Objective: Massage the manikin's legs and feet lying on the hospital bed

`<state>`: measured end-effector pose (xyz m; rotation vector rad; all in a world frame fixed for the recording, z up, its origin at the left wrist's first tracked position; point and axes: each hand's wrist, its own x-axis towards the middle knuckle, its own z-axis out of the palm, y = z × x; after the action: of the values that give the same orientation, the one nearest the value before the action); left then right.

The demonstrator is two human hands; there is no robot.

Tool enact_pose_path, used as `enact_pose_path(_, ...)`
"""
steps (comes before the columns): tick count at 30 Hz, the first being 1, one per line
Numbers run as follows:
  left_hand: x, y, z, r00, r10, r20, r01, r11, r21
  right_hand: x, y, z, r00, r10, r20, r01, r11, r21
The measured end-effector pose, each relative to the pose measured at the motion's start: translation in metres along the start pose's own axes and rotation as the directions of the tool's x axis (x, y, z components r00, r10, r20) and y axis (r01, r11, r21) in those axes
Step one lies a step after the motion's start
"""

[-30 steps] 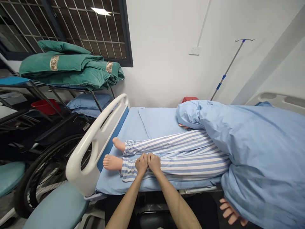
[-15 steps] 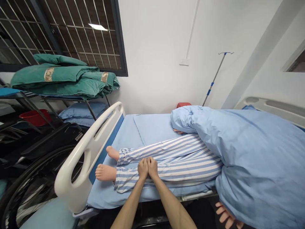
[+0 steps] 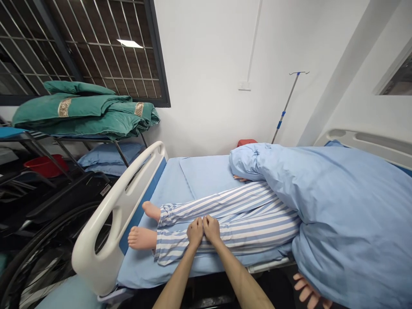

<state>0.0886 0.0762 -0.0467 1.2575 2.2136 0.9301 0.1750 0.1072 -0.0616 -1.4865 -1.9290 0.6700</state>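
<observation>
Left hand [image 3: 195,232] and right hand [image 3: 211,228] pressed together on the near striped pajama leg [image 3: 254,234], which lies crosswise, left hand closer to the bare foot [image 3: 141,238] off to my left.

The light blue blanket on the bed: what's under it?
The light blue blanket hides the body of a figure above its striped pajama legs, so the torso and head cannot be seen. Only fingers at the far edge and fingers at the near edge show.

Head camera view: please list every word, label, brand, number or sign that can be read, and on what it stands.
No text is readable.
White label on the black wheelchair: too small to read.
Gold band on the green quilt: too blurred to read.
</observation>
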Motion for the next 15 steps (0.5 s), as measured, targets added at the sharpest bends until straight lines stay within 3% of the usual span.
enact_pose_path(5,0.012,0.026,-0.012,0.986,0.149,0.076,-0.136,0.978,-0.157,0.002,0.008,0.001,0.997,0.029,-0.078,-0.013,0.98,0.199)
enact_pose_path(9,0.019,0.04,-0.012,0.988,0.137,0.068,-0.122,0.975,-0.186,0.005,0.011,0.001,0.989,0.062,-0.135,-0.018,0.951,0.308)
enact_pose_path(15,0.003,0.02,0.017,0.997,0.077,0.023,-0.078,0.994,0.077,0.007,0.009,0.001,0.985,0.096,-0.144,-0.037,0.93,0.366)
